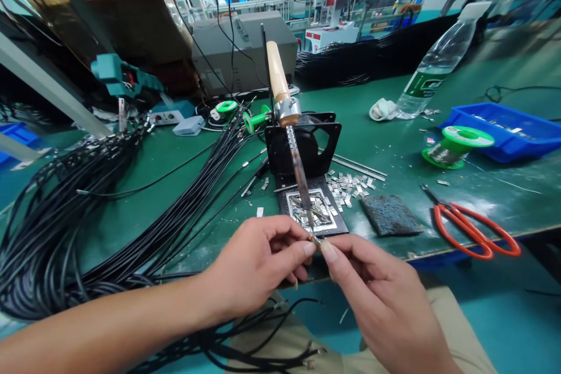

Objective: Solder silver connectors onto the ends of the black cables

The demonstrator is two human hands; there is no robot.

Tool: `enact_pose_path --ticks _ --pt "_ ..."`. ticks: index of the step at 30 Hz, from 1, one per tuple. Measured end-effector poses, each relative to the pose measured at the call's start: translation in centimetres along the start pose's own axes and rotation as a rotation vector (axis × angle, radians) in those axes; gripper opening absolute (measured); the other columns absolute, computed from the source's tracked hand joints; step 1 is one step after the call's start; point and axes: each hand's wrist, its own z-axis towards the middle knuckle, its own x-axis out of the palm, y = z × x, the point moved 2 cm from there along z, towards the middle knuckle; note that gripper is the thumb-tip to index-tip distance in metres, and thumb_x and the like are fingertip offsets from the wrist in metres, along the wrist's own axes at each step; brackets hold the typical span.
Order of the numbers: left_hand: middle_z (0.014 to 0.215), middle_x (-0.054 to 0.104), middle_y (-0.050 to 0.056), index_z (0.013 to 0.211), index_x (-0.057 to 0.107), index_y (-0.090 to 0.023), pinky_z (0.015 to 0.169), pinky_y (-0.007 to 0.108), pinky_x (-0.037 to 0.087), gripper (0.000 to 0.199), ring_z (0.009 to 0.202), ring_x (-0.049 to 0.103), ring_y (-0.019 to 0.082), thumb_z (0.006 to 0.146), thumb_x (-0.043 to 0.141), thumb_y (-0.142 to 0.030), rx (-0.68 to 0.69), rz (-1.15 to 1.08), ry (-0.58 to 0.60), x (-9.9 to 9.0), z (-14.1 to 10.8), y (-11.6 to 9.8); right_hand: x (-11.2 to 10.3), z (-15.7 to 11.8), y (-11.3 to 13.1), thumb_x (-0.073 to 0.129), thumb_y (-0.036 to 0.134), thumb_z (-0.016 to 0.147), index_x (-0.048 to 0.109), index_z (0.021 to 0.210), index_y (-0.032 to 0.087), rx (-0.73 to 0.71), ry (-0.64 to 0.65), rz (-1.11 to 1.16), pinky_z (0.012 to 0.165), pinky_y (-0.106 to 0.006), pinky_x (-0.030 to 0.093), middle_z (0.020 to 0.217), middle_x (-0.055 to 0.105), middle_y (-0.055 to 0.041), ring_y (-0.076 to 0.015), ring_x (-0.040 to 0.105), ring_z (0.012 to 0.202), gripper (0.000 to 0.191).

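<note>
My left hand (pixel 267 263) is closed in a pinch in front of the soldering iron (pixel 298 175). Opposite it, the thumb and fingers of my right hand (pixel 377 292) are pressed together. Between the two sets of fingertips shows a small metal connector (pixel 317 241), with a reddish wire end beside it on the left; my fingers cover most of both. The iron's tip points down right at this spot, its wooden handle clamped upright on a stand. Just behind my fingers lies a square tray (pixel 333 224) holding small metal pieces.
Black cables (pixel 188 210) cover the left of the green table, and more lie across my lap. Loose metal tabs (pixel 350 186), an abrasive pad (pixel 390 216), red-handled scissors (pixel 473 228), a solder spool (pixel 458 146), a blue bin (pixel 508 149) and a bottle (pixel 438 70) stand to the right.
</note>
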Motion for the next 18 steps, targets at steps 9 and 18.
enact_pose_path --ticks 9,18 --pt "0.069 0.066 0.000 0.092 0.066 -0.010 0.058 0.014 0.051 0.016 0.062 0.062 0.007 0.091 0.065 -0.026 -0.001 -0.016 -0.003 0.0 0.0 -0.1 0.1 0.1 -0.2 0.059 0.033 0.100 0.075 0.099 0.019 0.025 0.000 0.025 0.060 0.000 0.050 0.073 0.068 0.0031 -0.0012 0.063 0.063 0.021" --pt "0.069 0.066 0.000 0.092 0.066 -0.009 0.057 0.014 0.051 0.015 0.061 0.061 0.006 0.091 0.065 -0.024 0.004 -0.013 -0.009 -0.1 0.0 -0.2 0.5 -0.4 1.2 0.061 0.042 0.097 0.076 0.095 0.019 0.195 -0.070 0.084 0.062 -0.005 0.047 0.073 0.067 0.0034 -0.0017 0.058 0.064 0.028"
